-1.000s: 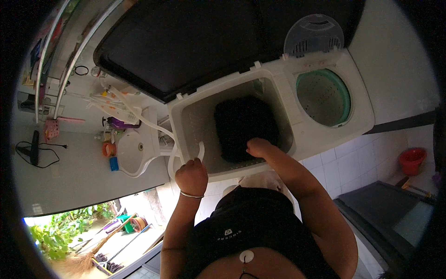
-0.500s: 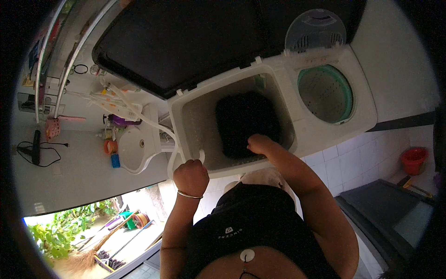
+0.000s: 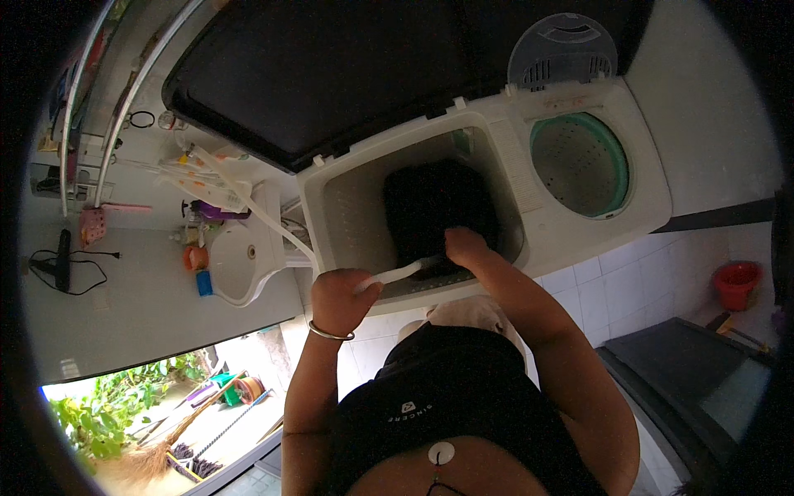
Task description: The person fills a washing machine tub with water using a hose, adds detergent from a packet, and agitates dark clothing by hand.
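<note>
A white twin-tub washing machine (image 3: 538, 248) stands before me. In its larger wash tub (image 3: 347, 207) lies a black bundle (image 3: 438, 202) that looks like cloth, too dark for detail. My left hand (image 3: 341, 299), with a bangle at the wrist, is closed round a white hose (image 3: 395, 274) at the tub's near left rim. The hose's end points right, over the tub toward the bundle. My right hand (image 3: 466, 248) is inside the tub, its fingers curled against the bundle's near edge. They seem to grip it, though the fingertips are hidden.
The green-rimmed spin tub (image 3: 620, 178) is at right, its clear lid (image 3: 562, 54) raised. A large dark lid (image 3: 314, 74) leans up behind the wash tub. A washbasin (image 3: 236, 264) is on the left, a red bucket (image 3: 736, 285) far right. Brooms (image 3: 149, 463) lie lower left.
My left hand has turned and moved slightly up, swinging the hose end from upright to rightward over the tub. My right hand has shifted slightly at the bundle's edge.
</note>
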The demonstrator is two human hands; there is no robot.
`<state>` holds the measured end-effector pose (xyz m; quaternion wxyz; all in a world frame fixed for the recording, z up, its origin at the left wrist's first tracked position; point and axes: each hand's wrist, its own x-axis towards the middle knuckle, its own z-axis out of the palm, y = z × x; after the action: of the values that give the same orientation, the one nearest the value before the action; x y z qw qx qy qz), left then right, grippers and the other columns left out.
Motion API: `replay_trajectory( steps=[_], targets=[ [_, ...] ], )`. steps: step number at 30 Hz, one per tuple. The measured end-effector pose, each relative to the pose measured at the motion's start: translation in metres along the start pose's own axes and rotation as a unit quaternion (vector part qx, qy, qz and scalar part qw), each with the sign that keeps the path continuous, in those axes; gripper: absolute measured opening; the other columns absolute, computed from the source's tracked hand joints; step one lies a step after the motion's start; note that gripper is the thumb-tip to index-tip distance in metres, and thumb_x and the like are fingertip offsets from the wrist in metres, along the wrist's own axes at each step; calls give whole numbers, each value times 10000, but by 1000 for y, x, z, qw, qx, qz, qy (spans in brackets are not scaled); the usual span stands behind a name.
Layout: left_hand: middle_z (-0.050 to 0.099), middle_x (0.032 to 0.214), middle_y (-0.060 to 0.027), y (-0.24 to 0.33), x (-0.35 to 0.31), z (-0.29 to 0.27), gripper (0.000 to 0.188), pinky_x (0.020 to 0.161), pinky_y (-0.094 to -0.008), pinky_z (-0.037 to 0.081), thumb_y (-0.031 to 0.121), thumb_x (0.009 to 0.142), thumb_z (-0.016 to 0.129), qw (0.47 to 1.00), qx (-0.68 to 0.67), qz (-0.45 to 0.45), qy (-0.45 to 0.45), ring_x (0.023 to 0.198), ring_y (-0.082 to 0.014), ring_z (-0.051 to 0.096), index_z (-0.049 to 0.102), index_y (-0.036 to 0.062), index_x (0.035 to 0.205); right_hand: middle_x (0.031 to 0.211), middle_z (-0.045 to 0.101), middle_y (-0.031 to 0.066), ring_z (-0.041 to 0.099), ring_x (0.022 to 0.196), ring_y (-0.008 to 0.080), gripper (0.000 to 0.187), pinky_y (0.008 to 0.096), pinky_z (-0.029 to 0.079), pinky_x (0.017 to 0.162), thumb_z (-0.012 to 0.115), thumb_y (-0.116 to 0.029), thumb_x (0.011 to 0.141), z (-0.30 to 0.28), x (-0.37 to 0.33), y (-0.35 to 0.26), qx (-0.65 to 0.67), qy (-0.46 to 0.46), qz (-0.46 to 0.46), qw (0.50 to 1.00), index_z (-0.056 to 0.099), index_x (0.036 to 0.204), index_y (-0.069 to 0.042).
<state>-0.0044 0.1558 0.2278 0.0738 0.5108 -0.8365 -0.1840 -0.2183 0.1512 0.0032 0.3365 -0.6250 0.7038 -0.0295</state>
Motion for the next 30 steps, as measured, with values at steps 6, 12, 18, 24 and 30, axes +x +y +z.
replay_trajectory(
  steps=[6, 12, 18, 24, 30],
  targets=[
    [654, 720, -154, -9, 1, 15, 203, 579, -338, 494, 225, 737, 725, 991, -129, -40, 4, 643, -284, 643, 696, 43, 821, 1011, 633, 117, 604, 927, 324, 234, 448, 491, 798, 563, -30, 793, -35, -10, -8, 228, 243, -103, 937, 624, 1009, -95],
    [670, 770, -147, -11, -2, 33, 208, 602, -326, 496, 186, 755, 727, 980, -182, -62, 40, 677, -250, 653, 686, 30, 887, 927, 635, 68, 596, 876, 286, 211, 425, 463, 778, 601, 42, 680, -49, -25, -15, 189, 406, -280, 849, 623, 830, -104],
    [664, 792, -155, -10, -1, 42, 219, 604, -310, 492, 155, 781, 707, 974, -177, -59, 130, 678, -236, 647, 672, 18, 949, 904, 607, 68, 575, 851, 295, 248, 428, 447, 757, 611, 35, 647, -54, -31, -21, 178, 446, -306, 822, 621, 847, -111],
    [666, 807, -153, -14, -2, 44, 221, 615, -291, 491, 136, 787, 700, 967, -221, -68, 109, 692, -215, 648, 667, 15, 970, 958, 588, 81, 564, 876, 301, 346, 441, 451, 754, 606, 25, 655, -52, -30, -19, 162, 455, -288, 827, 604, 965, -129],
    [674, 874, -141, -32, -4, 53, 228, 633, -293, 508, 81, 787, 704, 967, -235, -55, 77, 750, -174, 650, 664, 33, 1006, 961, 602, 97, 564, 901, 292, 339, 434, 487, 749, 614, -84, 669, -49, -34, -26, 130, 348, -334, 866, 619, 1007, -111]
  ],
)
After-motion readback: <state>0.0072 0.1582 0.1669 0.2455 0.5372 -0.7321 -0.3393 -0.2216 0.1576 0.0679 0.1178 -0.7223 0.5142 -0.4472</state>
